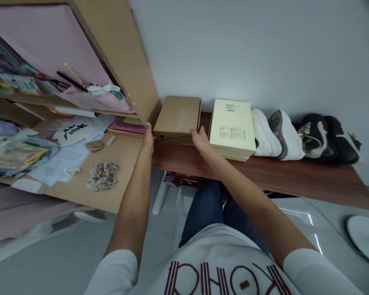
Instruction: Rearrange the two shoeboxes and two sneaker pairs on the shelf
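A brown cardboard box point(180, 114), lidded and shoebox-sized, rests on the dark wooden shelf point(283, 180) against the wall. My left hand point(148, 139) is at its front left corner, with the fingers partly out of sight along the side. At the front right corner, my right hand point(199, 138) grips the box with thumb and fingers. Just right of that hand is a pale yellow box point(233, 123) with printed labels, standing apart from the brown one. Both forearms reach forward over the shelf's front edge.
White shoes point(275, 134) and black shoes point(327, 137) line the shelf on the right. To the left, a desk point(129, 164) holds papers point(64, 162), a hair scrunchie point(102, 176) and a round fan point(75, 130). Its upright side panel point(135, 53) rises close beside the brown box.
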A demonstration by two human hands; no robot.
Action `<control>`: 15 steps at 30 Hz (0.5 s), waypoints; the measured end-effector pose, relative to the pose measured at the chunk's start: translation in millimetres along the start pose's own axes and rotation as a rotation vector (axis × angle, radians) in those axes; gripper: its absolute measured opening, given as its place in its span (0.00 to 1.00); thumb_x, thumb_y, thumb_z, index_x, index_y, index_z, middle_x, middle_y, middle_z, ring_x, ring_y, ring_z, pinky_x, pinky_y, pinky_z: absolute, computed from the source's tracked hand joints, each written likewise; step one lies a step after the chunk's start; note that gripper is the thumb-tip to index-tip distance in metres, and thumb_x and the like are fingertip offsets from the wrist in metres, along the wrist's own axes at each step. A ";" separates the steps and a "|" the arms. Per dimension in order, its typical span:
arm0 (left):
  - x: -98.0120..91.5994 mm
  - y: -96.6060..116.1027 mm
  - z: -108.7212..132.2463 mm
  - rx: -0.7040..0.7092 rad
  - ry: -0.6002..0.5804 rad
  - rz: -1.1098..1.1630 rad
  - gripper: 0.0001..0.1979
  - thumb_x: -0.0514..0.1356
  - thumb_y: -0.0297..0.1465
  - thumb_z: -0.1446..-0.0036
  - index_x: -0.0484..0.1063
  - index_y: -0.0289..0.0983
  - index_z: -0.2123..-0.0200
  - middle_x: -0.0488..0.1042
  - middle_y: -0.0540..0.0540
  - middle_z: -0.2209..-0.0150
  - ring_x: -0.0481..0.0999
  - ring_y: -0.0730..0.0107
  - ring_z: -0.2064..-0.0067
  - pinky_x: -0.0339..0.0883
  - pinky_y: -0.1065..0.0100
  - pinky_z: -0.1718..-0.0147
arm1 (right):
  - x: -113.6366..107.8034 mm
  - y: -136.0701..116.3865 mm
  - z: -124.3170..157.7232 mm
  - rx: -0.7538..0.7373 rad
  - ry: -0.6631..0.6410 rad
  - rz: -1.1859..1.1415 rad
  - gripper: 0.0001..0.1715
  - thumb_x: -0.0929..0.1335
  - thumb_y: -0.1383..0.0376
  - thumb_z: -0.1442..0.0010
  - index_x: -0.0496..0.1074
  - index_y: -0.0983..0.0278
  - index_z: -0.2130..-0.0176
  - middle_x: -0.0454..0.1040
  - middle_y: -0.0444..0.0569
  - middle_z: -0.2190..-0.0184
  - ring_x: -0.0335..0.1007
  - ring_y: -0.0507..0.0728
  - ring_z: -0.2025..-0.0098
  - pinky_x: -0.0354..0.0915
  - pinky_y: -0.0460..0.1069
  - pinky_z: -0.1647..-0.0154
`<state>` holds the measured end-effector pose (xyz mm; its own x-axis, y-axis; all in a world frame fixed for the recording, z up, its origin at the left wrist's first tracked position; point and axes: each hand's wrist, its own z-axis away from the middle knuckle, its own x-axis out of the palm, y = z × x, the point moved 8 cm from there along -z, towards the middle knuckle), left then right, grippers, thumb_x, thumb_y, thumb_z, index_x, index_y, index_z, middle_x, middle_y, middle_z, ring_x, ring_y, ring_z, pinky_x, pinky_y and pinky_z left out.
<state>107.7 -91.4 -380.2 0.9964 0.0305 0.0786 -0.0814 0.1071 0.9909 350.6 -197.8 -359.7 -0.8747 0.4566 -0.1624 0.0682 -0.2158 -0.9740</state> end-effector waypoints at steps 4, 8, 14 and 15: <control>-3.7 11.1 1.1 -0.022 0.015 -0.011 0.41 0.49 0.63 0.41 0.68 0.39 0.39 0.70 0.37 0.37 0.66 0.50 0.34 0.63 0.53 0.39 | 2.5 -1.3 -17.9 -0.012 -0.014 -0.027 0.61 0.64 0.40 0.41 0.40 0.72 0.26 0.46 0.61 0.26 0.33 0.68 0.23 0.38 0.66 0.25; 0.5 19.2 2.6 -0.058 -0.006 -0.044 0.39 0.48 0.62 0.39 0.69 0.39 0.39 0.67 0.38 0.34 0.62 0.48 0.32 0.63 0.53 0.40 | 1.4 -3.9 -22.5 0.002 -0.001 0.002 0.60 0.63 0.41 0.40 0.40 0.74 0.27 0.45 0.63 0.26 0.35 0.68 0.23 0.40 0.64 0.25; 8.9 19.5 5.3 -0.067 -0.032 -0.073 0.40 0.44 0.60 0.36 0.67 0.35 0.39 0.73 0.37 0.40 0.68 0.50 0.37 0.63 0.54 0.41 | 3.4 0.3 -20.4 0.048 0.008 0.010 0.57 0.63 0.47 0.37 0.37 0.76 0.27 0.43 0.64 0.25 0.36 0.67 0.23 0.40 0.63 0.25; 9.5 17.4 5.1 -0.066 -0.035 -0.067 0.41 0.44 0.61 0.36 0.67 0.35 0.39 0.74 0.37 0.41 0.69 0.51 0.38 0.63 0.54 0.41 | 4.0 2.1 -20.8 0.053 0.010 -0.003 0.57 0.63 0.47 0.37 0.37 0.76 0.27 0.43 0.63 0.25 0.36 0.67 0.23 0.40 0.63 0.25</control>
<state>115.8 -94.3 -361.6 0.9998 -0.0132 0.0173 -0.0148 0.1733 0.9848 357.3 -178.4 -365.6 -0.8698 0.4662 -0.1615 0.0400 -0.2596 -0.9649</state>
